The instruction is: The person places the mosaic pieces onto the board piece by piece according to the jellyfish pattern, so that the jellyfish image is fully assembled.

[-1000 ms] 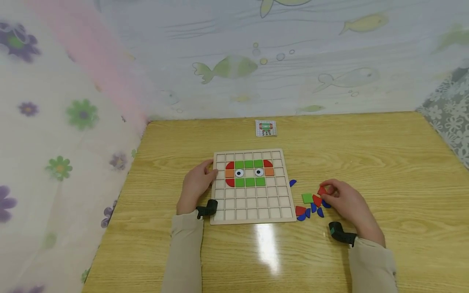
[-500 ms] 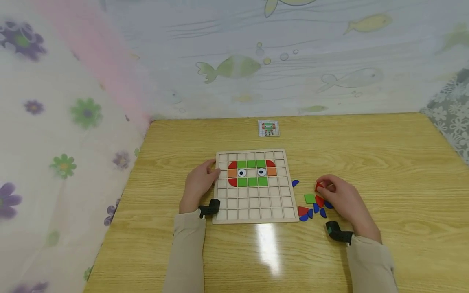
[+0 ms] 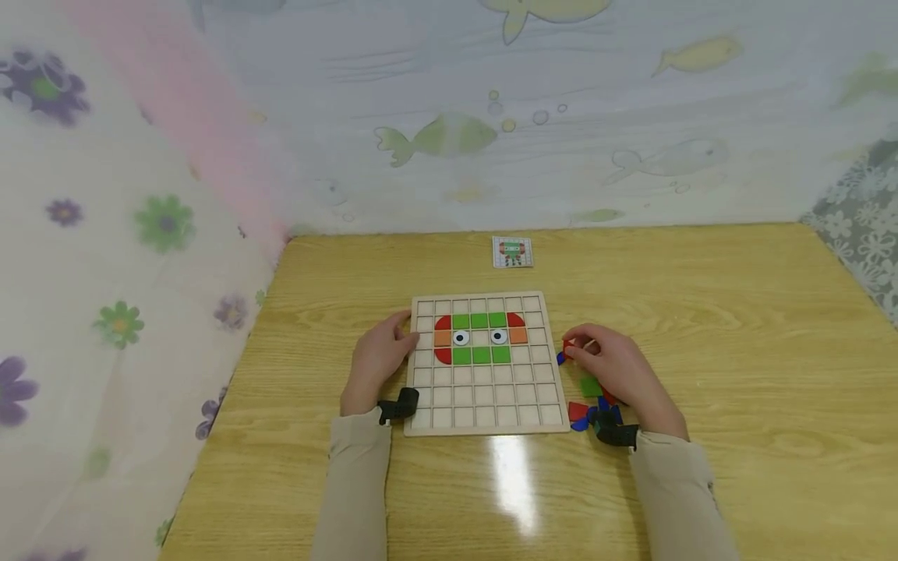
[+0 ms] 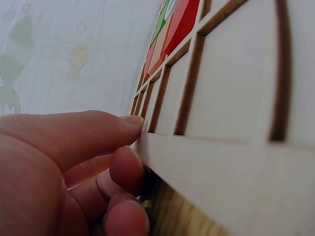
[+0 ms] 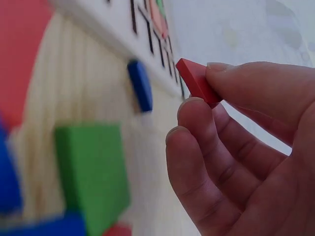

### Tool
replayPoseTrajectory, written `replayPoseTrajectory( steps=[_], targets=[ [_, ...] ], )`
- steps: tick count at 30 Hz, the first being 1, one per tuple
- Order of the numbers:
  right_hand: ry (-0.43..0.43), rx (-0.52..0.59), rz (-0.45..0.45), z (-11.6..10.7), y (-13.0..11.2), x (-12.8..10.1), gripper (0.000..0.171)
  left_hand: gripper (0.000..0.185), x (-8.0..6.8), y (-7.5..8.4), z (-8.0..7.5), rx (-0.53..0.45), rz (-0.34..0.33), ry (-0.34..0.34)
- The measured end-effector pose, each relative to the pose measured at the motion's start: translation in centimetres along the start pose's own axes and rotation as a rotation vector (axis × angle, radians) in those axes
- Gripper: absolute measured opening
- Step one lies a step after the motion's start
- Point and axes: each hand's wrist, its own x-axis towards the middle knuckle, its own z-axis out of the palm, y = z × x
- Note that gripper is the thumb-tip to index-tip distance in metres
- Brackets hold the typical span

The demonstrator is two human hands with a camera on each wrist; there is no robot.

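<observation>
- The right hand [image 3: 606, 362] pinched a small, flat red piece [image 5: 196, 80], right of the pale wooden grid board [image 3: 484, 430].
- The left hand [image 3: 379, 357] held the board's left edge.
- I judged the piece light, stiff, best edge-gripped.

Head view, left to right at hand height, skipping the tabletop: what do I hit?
Flower-patterned wall → left hand at the board's left edge → grid board → red piece pinched in the fingers → right hand.

The held piece [image 5: 198, 82] is red, the gridded board [image 3: 463, 396] pale beige.
</observation>
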Motion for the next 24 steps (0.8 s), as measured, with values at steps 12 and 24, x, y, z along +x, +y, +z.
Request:
replayPoseTrajectory(
  steps=[12, 24],
  targets=[
    [-0.013, 0.077, -0.005, 1.8, -1.2, 1.6, 0.022, 0.047, 0.0, -0.2, 0.0, 0.012, 0.022, 0.017],
    [-0.024, 0.039, -0.016, 3.6, -2.1, 1.8, 0.015, 0.046, 0.1, -0.3, 0.1, 0.004, 0.024, 0.02]
  ],
)
